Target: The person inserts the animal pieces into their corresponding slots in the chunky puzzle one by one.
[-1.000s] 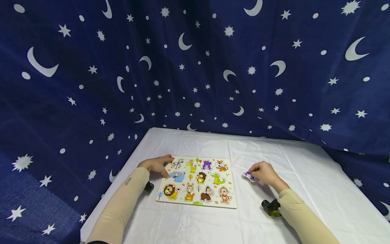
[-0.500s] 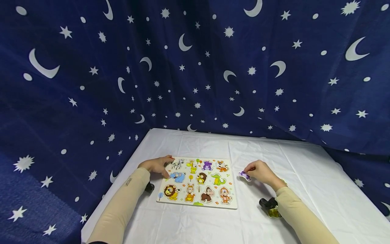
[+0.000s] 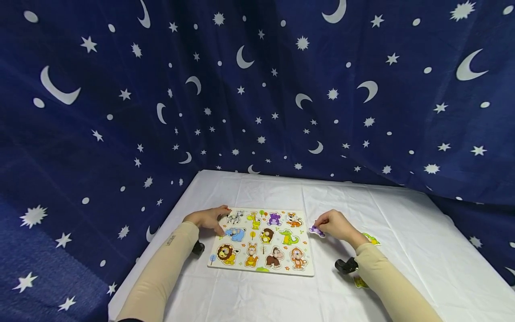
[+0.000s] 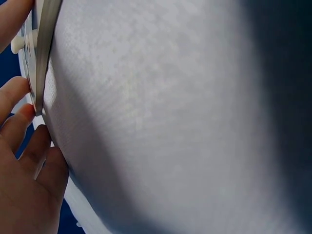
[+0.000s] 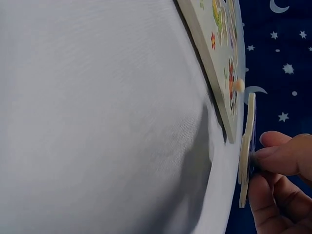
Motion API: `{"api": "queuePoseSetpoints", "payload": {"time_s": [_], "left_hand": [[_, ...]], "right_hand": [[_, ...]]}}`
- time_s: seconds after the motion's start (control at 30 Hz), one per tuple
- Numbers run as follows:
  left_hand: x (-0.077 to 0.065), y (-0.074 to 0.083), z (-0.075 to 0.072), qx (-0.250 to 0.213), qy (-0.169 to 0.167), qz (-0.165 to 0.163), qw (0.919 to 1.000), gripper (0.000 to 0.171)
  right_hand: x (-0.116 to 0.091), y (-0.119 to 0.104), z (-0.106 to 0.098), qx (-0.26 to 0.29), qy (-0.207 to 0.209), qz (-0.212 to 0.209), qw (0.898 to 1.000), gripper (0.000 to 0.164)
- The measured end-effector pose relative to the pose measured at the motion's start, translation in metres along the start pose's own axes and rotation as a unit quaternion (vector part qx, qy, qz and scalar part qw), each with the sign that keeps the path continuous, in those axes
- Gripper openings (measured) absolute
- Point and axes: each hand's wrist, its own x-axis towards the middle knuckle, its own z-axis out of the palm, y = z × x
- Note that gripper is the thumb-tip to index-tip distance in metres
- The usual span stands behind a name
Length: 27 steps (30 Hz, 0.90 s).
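A wooden animal puzzle board [image 3: 241, 266] lies flat on the white cloth. My left hand [image 3: 208, 219] rests at its left edge, thumb and fingers spread apart. In the left wrist view, the fingers [image 4: 18, 92] are right at the board's rim. My right hand [image 3: 337, 225] pinches a purple hippo puzzle piece [image 3: 316, 231] beside the board's right edge. The right wrist view shows the piece [image 5: 248, 146] edge-on, raised over the cloth, with thumb and fingers at its face. On the board a purple hippo shape [image 3: 274, 218] shows in the top row, left of the tiger.
A green crocodile piece [image 3: 372, 239] lies beyond the right forearm. Another yellow-green piece [image 3: 360, 281] lies partly hidden under that sleeve. Black wrist cameras hang below both forearms. A dark blue curtain [image 3: 273, 98] with moons and stars stands behind the table.
My right hand has moved left with the hippo piece, closer to the board. The crocodile piece has come into view behind the forearm. My left hand stays at the board's left edge.
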Motion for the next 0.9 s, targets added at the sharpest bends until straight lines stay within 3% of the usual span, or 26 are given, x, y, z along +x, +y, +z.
{"api": "queuePoseSetpoints", "payload": {"time_s": [0.9], "left_hand": [[-0.001, 0.001, 0.000, -0.008, 0.001, 0.000, 1.0000, 0.098]], "right_hand": [[0.031, -0.020, 0.010, -0.004, -0.024, -0.011, 1.000, 0.019]]}}
